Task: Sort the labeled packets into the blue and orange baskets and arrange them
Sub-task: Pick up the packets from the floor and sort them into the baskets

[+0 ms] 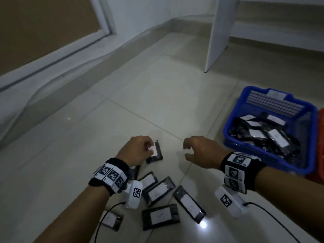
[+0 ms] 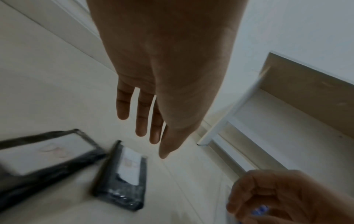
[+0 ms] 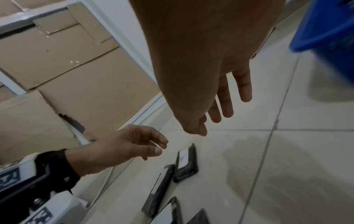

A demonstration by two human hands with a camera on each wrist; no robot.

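Several black packets with white labels [image 1: 160, 190] lie scattered on the tiled floor below my wrists. One packet [image 1: 156, 152] lies apart at the front of the group. My left hand [image 1: 149, 148] hovers just over it, fingers loosely bent and holding nothing; in the right wrist view the left hand [image 3: 153, 145] is clear above that packet [image 3: 186, 163]. My right hand [image 1: 186, 151] hangs empty to the right of it, fingers relaxed. The blue basket [image 1: 233, 114] at the right holds several packets. An edge of the orange basket [image 1: 321, 137] shows behind it.
A white furniture panel [image 1: 219, 32] stands on the floor at the back right. Cardboard boxes [image 3: 76, 75] sit behind a white frame at the left. Black cables [image 1: 105, 213] trail from both wrist cameras across the floor.
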